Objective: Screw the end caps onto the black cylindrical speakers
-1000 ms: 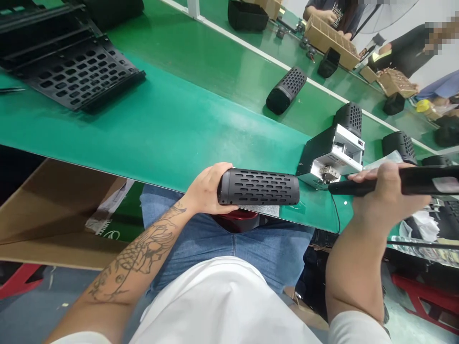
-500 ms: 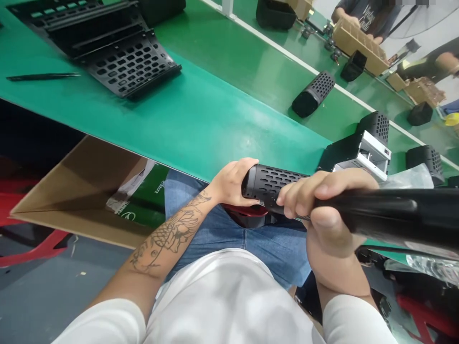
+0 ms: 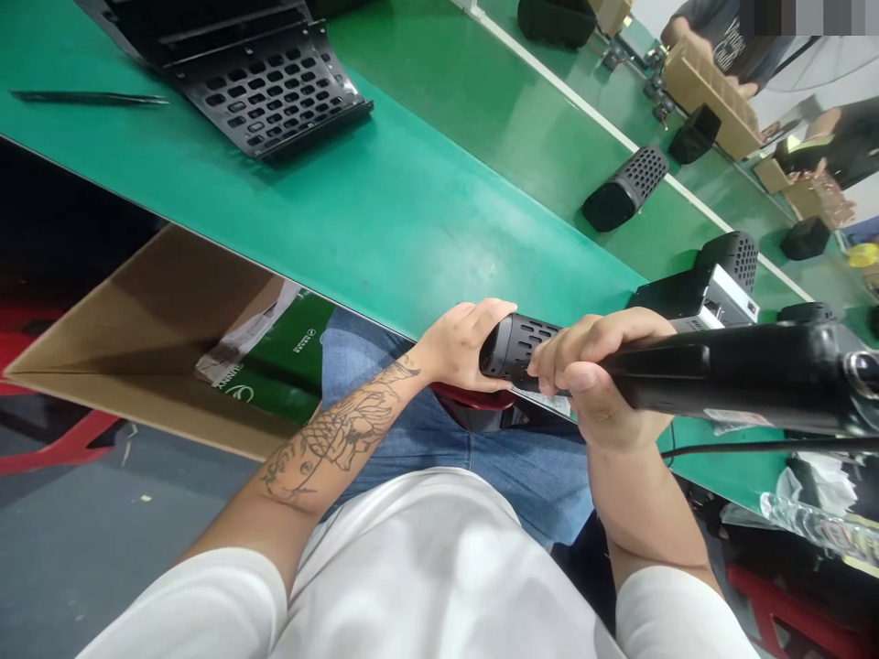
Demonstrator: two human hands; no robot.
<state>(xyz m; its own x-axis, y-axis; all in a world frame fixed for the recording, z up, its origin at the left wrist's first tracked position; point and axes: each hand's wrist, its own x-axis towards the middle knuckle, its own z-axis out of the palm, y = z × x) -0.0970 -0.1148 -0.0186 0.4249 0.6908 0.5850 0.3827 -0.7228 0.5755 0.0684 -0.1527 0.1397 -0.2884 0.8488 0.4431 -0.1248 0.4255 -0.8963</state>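
Observation:
In the head view, my left hand point(image 3: 461, 346) is wrapped round the rounded end of a black slotted cylindrical housing point(image 3: 527, 340) at the table's front edge, above my lap. My right hand point(image 3: 611, 371) grips a black electric screwdriver point(image 3: 748, 366), whose long body stretches toward the right edge and carries a metal ring at its rear. The fingers of my right hand lie against the housing's right part and cover it. The screwdriver's tip is hidden behind them.
Perforated black panels point(image 3: 275, 101) and black tweezers point(image 3: 89, 98) lie on the green table point(image 3: 426, 229). A white-fronted box point(image 3: 721, 297) stands right, another slotted housing point(image 3: 626, 189) beyond. An open carton point(image 3: 137, 320) sits lower left. Co-workers sit across; a cable point(image 3: 769, 447) runs right.
The view has shifted slightly, so the table things appear moved. My right hand and the screwdriver have come left, closer to my left hand, covering more of the housing.

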